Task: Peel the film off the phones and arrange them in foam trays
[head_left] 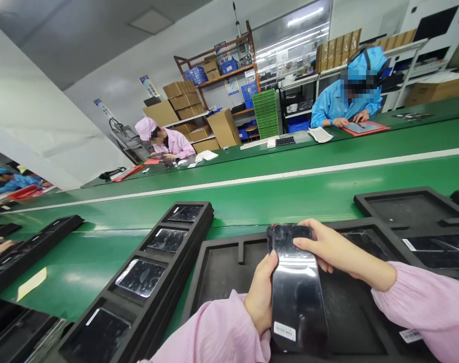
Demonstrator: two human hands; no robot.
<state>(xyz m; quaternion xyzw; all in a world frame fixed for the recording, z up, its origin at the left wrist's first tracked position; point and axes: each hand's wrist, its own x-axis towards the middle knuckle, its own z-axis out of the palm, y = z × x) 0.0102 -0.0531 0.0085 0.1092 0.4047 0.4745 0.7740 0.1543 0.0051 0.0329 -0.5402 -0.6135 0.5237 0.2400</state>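
The bare left hand (260, 295) is held upright, its thumb (272, 260) raised; the bare right hand (324, 243) is angled inward, pinched. Both arms (426, 307) are covered by loose pink fabric sleeves (214, 330).

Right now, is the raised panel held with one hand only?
No, the left hand grips one long side of the panel and the right hand holds its far end.

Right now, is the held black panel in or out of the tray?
Out: left hand and right hand hold the black panel over the black tray, hiding part of it.
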